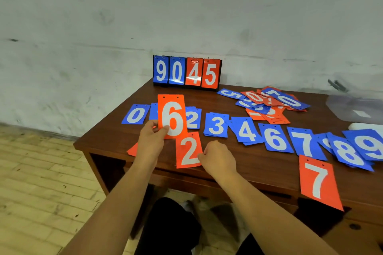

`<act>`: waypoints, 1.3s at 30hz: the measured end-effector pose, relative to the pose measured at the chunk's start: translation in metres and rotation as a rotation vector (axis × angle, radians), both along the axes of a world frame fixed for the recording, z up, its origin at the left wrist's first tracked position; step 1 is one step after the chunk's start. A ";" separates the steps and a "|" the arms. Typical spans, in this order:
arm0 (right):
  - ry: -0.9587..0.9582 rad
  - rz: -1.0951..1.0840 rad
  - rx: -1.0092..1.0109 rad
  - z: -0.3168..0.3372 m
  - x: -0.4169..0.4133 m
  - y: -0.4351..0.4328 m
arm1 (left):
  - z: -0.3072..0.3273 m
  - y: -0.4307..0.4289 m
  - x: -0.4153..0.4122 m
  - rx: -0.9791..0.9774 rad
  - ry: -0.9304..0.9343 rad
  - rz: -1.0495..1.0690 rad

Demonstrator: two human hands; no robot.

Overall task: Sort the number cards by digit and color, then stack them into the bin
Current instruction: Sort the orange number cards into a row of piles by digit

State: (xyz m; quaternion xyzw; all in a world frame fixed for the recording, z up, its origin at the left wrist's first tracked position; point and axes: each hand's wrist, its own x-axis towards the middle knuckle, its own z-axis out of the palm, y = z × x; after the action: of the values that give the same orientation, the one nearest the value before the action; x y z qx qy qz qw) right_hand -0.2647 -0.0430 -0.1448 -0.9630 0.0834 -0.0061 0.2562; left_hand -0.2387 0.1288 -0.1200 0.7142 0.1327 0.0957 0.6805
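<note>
- Holding a red 6 card upright just left of the frame's centre, your left hand pinches its lower left corner between thumb and fingers.
- Your right hand, fingers curled, meets the right edge of a red 2 card lying flat just below the 6; whether it grips that card cannot be told.
- Blue cards run in a row across the table, from 0 at left of centre to 9 at the right edge, some in small stacks.
- A red 7 card lies at lower right, its near end overhanging the table's front edge.
- A mixed pile of red and blue cards lies right of centre, near a clear bin at the right edge.
- A scoreboard reading 9 0 4 5 stands at the table's far side, by the wall.
</note>
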 end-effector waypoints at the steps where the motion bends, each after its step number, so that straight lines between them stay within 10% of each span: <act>1: 0.017 0.007 -0.016 0.001 0.002 0.003 | 0.000 -0.001 -0.001 0.000 0.007 -0.007; 6: 0.013 -0.011 0.028 0.006 0.000 -0.002 | 0.001 -0.015 -0.008 -0.010 0.009 -0.086; 15: -0.162 -0.184 0.733 0.031 -0.022 -0.056 | -0.009 -0.071 -0.028 -0.071 0.110 -0.556; 18: -0.148 -0.242 0.748 0.022 -0.031 -0.083 | -0.015 -0.078 -0.031 0.220 -0.017 -0.579; 21: -0.122 -0.281 0.612 0.017 -0.044 -0.108 | -0.028 -0.070 -0.028 0.881 -0.303 -0.337; 24: -0.100 -0.298 0.371 0.016 -0.058 -0.127 | -0.033 -0.062 -0.030 1.234 -0.138 -0.211; 31: 0.126 -0.220 -0.298 0.012 -0.076 -0.138 | -0.035 -0.055 -0.027 1.208 0.022 -0.464; 39: -0.143 -0.013 -0.351 -0.006 -0.086 -0.129 | -0.031 -0.054 -0.032 1.180 0.018 -0.480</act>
State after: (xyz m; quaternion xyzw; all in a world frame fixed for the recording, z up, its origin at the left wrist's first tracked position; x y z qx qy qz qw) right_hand -0.3507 -0.1716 -0.1510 -0.9895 0.0688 -0.0904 0.0895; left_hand -0.2704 0.0747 -0.1510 0.9796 -0.1006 -0.0084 0.1738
